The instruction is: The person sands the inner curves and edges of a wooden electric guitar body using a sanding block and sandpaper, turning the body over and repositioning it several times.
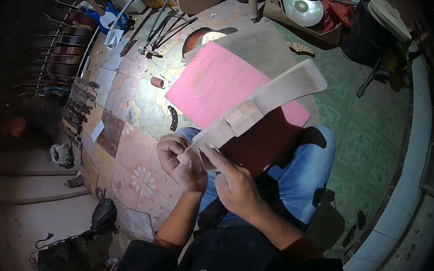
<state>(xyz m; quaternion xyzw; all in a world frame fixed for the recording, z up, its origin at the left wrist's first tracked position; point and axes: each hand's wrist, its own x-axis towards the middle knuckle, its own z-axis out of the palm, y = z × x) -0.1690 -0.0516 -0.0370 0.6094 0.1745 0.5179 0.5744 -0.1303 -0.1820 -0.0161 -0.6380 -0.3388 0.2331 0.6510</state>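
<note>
A pale, bare wooden piece (243, 118), which looks like a guitar body seen on edge, slants up to the right above my lap. Its far end flares and curves, and a square raised block stands midway along it. My left hand (182, 163) is closed around the near end. Against the wood beside it, my right hand (233, 181) presses with its index finger stretched forward and the others bent. A small brown edge shows under those fingers; what it belongs to is hidden. Below lies a pink mat (217, 78), its near part in dark shadow.
Around the mat lie a sunburst guitar body (201, 38), a headstock-shaped piece (302, 49) and a brown cylinder (157, 82). Several guitar bodies (71, 51) hang in a rack at left, near a blue guitar (108, 19). A cardboard box (310, 32) and black bucket (365, 35) stand far right.
</note>
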